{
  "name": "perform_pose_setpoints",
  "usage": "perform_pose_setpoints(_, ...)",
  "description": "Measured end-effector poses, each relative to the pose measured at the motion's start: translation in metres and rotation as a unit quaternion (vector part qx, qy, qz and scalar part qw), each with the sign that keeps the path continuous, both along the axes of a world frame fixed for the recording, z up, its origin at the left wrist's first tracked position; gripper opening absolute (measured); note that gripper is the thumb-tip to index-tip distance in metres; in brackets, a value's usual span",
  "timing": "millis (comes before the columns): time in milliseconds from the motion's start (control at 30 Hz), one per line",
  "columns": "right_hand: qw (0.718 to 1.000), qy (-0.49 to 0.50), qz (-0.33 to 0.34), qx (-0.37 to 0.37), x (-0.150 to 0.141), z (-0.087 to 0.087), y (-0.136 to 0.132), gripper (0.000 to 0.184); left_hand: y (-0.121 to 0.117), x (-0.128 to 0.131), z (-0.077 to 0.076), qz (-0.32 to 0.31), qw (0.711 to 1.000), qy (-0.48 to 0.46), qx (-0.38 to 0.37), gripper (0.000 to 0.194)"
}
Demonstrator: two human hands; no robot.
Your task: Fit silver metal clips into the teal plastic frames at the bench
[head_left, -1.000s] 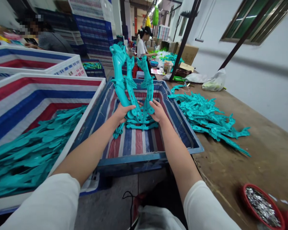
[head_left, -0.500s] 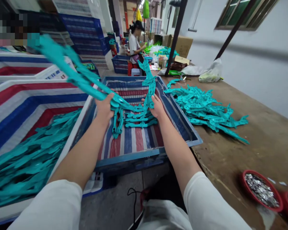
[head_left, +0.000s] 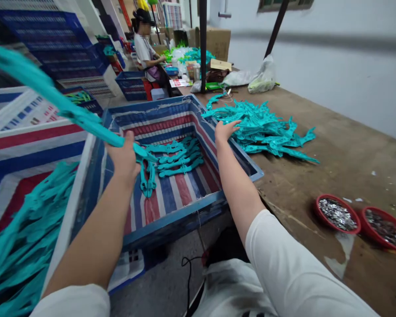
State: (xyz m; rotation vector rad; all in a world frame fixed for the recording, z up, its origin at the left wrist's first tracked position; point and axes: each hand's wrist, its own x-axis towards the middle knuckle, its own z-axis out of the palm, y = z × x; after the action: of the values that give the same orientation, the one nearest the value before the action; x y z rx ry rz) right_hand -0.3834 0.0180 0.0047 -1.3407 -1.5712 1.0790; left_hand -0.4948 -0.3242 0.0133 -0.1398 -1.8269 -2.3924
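My left hand (head_left: 123, 158) is closed around a long teal plastic part (head_left: 75, 116), which slants up to the left past the crate's side. Below that hand, several teal jointed plastic pieces (head_left: 181, 162) lie in rough rows on the striped lining of a blue crate (head_left: 181, 216). My right hand (head_left: 226, 130) is over the crate's right rim, fingers stretched out and nothing seen in them. Just beyond its fingertips is a heap of similar teal pieces (head_left: 267, 127) on the brown table (head_left: 336, 145).
At left, a white-rimmed, striped-lined bin (head_left: 71, 229) holds many long teal parts. Two red bowls (head_left: 317, 211) of small shiny metal pieces stand on the table at right. A dark post (head_left: 203, 48) rises behind the crate. A seated person (head_left: 147, 48) works farther back.
The teal piece that was upright in my right hand is no longer there. That hand has moved right, toward the heap. My left hand still grips the long part. The view has turned right.
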Motion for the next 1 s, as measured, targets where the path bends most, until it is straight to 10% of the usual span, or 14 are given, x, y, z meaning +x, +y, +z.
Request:
perform_pose_setpoints(133, 0.993, -0.005, 0.072, 0.093, -0.003, -0.001, -0.023, 0.096, 0.02, 0.027, -0.013, -0.158, 0.978, -0.08, 0.107, 0.058)
perform_pose_setpoints(233, 0.947, 0.046, 0.255, 0.191, -0.017, -0.008, -0.059, 0.077, 0.022, 0.033, -0.014, -0.205, 0.961, -0.109, 0.149, 0.062)
perform_pose_setpoints(400, 0.719, 0.085, 0.65, 0.231, -0.038, -0.041, -0.141, 0.109, 0.015, 0.022, -0.019, -0.214, 0.96, -0.072, 0.165, 0.066)
perform_pose_setpoints(467, 0.704, 0.089, 0.662, 0.241, -0.038, -0.049, -0.156, 0.119, 0.009, 0.015, -0.021, -0.245, 0.956, -0.041, 0.156, 0.07)
perform_pose_setpoints(667, 0.776, 0.071, 0.587, 0.218, -0.025, -0.037, -0.135, 0.073, -0.002, 0.0, -0.025, -0.339, 0.935, -0.024, 0.105, 0.065)
perform_pose_setpoints(1000, 0.67, 0.012, 0.643, 0.369, -0.019, -0.03, -0.153, 0.081, -0.021, 0.003, -0.024, -0.414, 0.905, -0.052, 0.08, 0.145)
